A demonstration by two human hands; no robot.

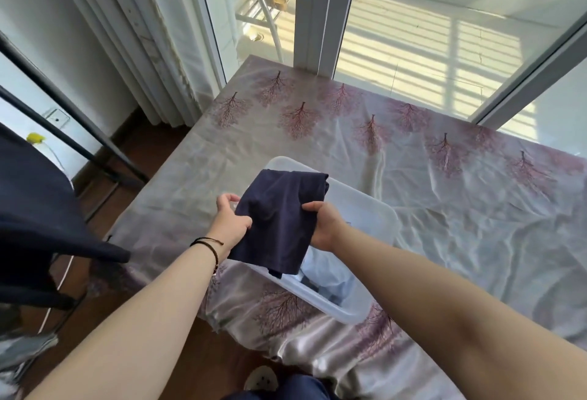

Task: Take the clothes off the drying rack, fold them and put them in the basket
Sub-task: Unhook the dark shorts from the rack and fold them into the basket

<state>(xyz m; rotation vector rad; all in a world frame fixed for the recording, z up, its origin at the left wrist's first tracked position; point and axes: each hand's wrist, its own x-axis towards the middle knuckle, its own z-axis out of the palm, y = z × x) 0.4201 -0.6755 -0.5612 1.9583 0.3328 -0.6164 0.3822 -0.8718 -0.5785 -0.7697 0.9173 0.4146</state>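
Both hands (276, 225) pinch a folded navy garment (279, 225) over the clear basket (374, 209) (pale blue clothes (330, 275) inside).

Navy garment (279, 222); translucent white basket (365, 209); pink-tree-patterned grey sheet (444, 209).

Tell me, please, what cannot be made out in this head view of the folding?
- Basket contents: mostly covered by the navy garment that the left hand and right hand hold.
- Drying rack: cut off by the left edge.
- Dark clothing on it: type unclear, partly out of frame.
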